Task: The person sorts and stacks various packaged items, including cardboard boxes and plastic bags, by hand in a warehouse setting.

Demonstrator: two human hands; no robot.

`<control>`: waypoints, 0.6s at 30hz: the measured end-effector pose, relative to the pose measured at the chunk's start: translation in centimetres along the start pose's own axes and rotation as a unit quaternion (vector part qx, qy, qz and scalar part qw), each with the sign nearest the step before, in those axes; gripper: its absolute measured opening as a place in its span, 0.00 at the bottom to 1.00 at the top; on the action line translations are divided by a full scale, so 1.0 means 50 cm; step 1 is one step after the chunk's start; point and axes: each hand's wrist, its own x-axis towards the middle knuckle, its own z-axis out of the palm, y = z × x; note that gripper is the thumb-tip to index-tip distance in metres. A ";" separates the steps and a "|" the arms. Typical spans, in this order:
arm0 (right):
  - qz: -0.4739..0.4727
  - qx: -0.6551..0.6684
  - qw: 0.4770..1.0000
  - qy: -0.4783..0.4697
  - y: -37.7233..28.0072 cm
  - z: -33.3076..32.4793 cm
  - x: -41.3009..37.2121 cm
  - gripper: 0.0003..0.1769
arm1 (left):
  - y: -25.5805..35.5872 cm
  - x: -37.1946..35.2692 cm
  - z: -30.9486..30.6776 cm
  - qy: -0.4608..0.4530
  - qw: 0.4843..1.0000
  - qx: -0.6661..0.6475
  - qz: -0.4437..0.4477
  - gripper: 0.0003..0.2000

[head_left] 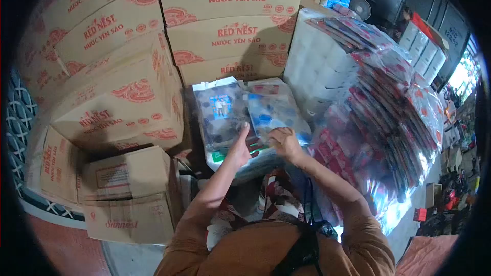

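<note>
Handling a flat, blue-dotted packet in clear plastic [276, 111], mid-frame: person's left hand [239, 149], thumb raised, and curled right hand [287, 144] sit at its near side; cannot tell whether either grips. Judgement: slick plastic likely wants even, two-handed support.

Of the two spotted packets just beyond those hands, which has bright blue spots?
The right packet, nearer the right hand; the left packet has darker, greyish spots.
</note>
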 end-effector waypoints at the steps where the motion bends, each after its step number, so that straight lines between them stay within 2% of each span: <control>1: 0.000 -0.003 1.000 -0.006 -0.009 -0.004 -0.009 0.11 | -0.005 0.010 0.007 -0.005 1.000 -0.010 -0.010 0.23; 2: -0.017 0.015 1.000 0.003 -0.022 -0.013 -0.016 0.09 | -0.013 0.013 0.019 0.004 1.000 -0.021 0.007 0.17; 5: -0.023 0.080 0.997 0.009 -0.012 -0.020 -0.027 0.07 | -0.039 0.035 0.026 -0.032 0.999 -0.018 0.033 0.13; 7: -0.014 0.127 0.992 0.009 0.008 -0.011 -0.031 0.07 | -0.043 0.041 0.037 0.002 0.999 -0.020 0.047 0.13; 9: 0.117 0.144 0.982 0.022 0.028 0.009 -0.037 0.09 | -0.051 0.074 0.033 0.036 0.997 -0.018 0.062 0.14; 11: 0.135 0.173 0.976 0.002 0.068 0.040 -0.032 0.10 | -0.080 0.171 -0.010 -0.010 0.983 -0.037 0.179 0.19; 12: 0.158 0.200 0.967 -0.013 0.078 0.050 -0.028 0.11 | -0.076 0.167 -0.003 -0.008 0.983 -0.035 0.181 0.19; 13: 0.155 0.202 0.967 -0.011 0.068 0.047 -0.020 0.11 | -0.071 0.163 0.005 0.070 0.974 -0.021 0.213 0.21; 14: 0.213 0.275 0.938 -0.006 0.059 0.040 -0.012 0.08 | -0.061 0.158 0.011 0.146 0.959 -0.007 0.244 0.22; 15: 0.268 0.344 0.900 0.000 0.051 0.032 -0.004 0.06 | -0.056 0.156 0.008 0.145 0.958 -0.004 0.248 0.22; 16: 0.264 0.345 0.901 0.005 0.050 0.026 0.000 0.06 | -0.060 0.158 -0.003 0.252 0.879 0.215 0.344 0.22; 17: 0.209 0.312 0.926 0.027 0.048 0.022 -0.003 0.06 | -0.049 0.142 0.000 0.340 0.734 0.416 0.416 0.22; 18: 0.155 0.277 0.947 0.049 0.045 0.017 -0.008 0.07 | -0.043 0.121 -0.003 0.316 0.702 0.434 0.468 0.20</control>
